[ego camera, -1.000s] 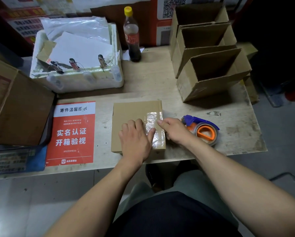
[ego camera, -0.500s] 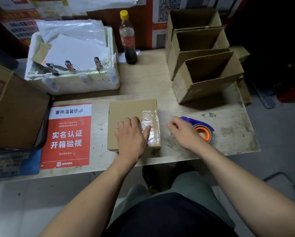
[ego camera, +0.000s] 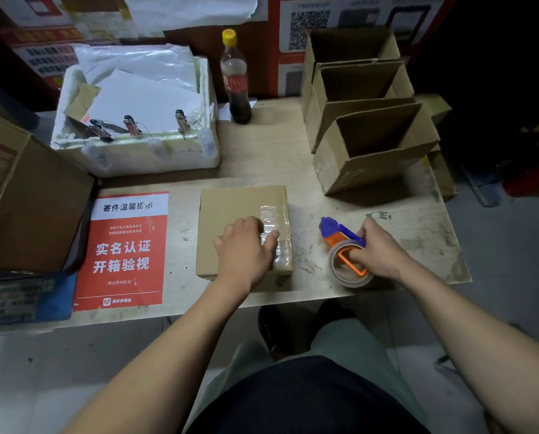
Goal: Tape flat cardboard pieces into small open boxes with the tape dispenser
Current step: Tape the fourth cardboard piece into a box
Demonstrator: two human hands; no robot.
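Left hand (ego camera: pixel 246 249) flat, fingers straight, pressing the cardboard box (ego camera: pixel 230 220) on the counter (ego camera: pixel 418 245), likely steadying it for taping. Right hand (ego camera: pixel 379 250) grips the tape dispenser (ego camera: pixel 343 245) just beside the box.

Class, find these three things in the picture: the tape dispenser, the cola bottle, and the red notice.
tape dispenser (ego camera: pixel 340 231): head view, on its blue front end.
cola bottle (ego camera: pixel 235 83): head view, on its label.
red notice (ego camera: pixel 122 255): head view, on the large white characters.
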